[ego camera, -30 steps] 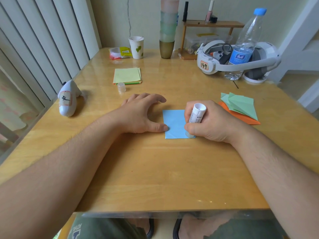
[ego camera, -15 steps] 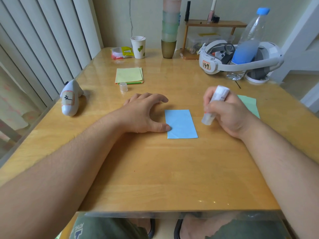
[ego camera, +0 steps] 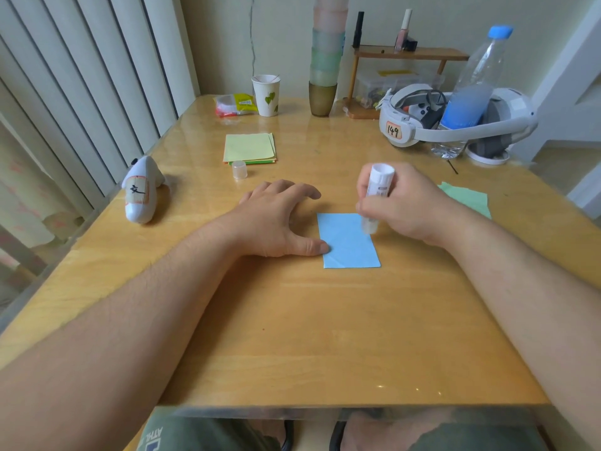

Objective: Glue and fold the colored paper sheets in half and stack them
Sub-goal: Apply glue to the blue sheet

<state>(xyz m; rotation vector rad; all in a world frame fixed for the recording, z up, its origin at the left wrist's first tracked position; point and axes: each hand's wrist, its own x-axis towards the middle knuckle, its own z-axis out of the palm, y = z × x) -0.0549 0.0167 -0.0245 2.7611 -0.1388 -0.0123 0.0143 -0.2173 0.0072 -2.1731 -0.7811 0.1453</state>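
Item: blue paper sheet (ego camera: 349, 240), lying flat on the wooden bench (ego camera: 292, 320) between the two hands, already at half width by the look of it. Step in hand, as judged: glue is being laid along the sheet's far right edge. For a clean result, the stick is best drawn in light, even strokes kept inside the edge, with the sheet pinned so it cannot creep. Left hand (ego camera: 279, 219): fingers spread and relaxed on the bench, thumb tip pressed on the sheet's left edge near the near corner. Right hand (ego camera: 403, 206): fingers curled round a white glue stick (ego camera: 377, 193), held tilted, its lower tip at the sheet's far right corner; actual contact cannot be told. Clear glue cap (ego camera: 239, 169): standing apart, just before the stack of unfolded yellow-green sheets (ego camera: 249, 147) further back. Folded green paper (ego camera: 465, 198): lying to the right, partly hidden behind the right hand.
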